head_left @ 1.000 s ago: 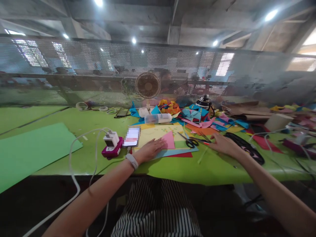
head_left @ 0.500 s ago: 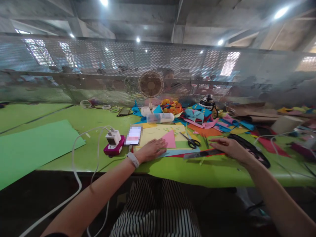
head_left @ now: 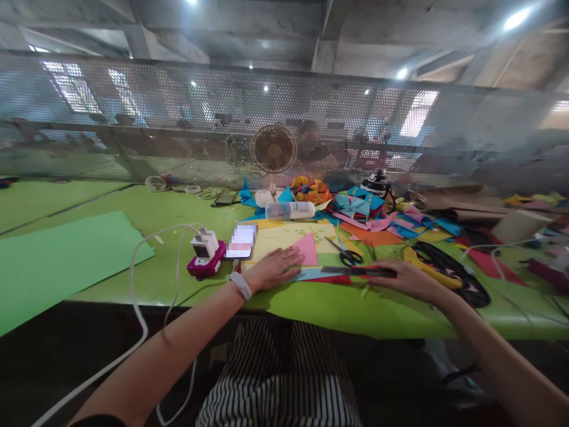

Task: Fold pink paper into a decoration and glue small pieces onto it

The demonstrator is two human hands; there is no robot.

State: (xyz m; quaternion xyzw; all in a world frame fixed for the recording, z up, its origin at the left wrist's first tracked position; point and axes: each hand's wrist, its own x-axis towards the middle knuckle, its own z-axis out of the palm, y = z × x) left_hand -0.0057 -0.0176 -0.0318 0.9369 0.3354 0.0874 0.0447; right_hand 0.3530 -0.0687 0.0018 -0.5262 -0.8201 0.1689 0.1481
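Note:
My left hand (head_left: 276,268) lies flat with fingers outstretched on a stack of coloured sheets, its fingertips on a pink paper triangle (head_left: 308,250). Under and around it are a pale yellow sheet (head_left: 267,237) and a light blue strip (head_left: 313,273). My right hand (head_left: 403,279) is closed around a long, slim red-and-black box cutter (head_left: 355,271), which points left across the near edge of the papers towards my left hand. Just beyond the cutter lie black-handled scissors (head_left: 350,257). A black pouch (head_left: 475,293) and a yellow object (head_left: 429,270) sit right of my right hand.
A phone (head_left: 241,242) and a charger on a magenta box (head_left: 205,265) with white cables stand left. Behind are a plastic bottle (head_left: 290,210), a small fan (head_left: 273,149) and a heap of coloured paper scraps (head_left: 351,207). A green sheet (head_left: 66,261) lies far left.
My right hand has shifted slightly left and its fingers have closed round the box cutter, which has moved left over the papers. The yellow object has come into sight. My left hand stays put.

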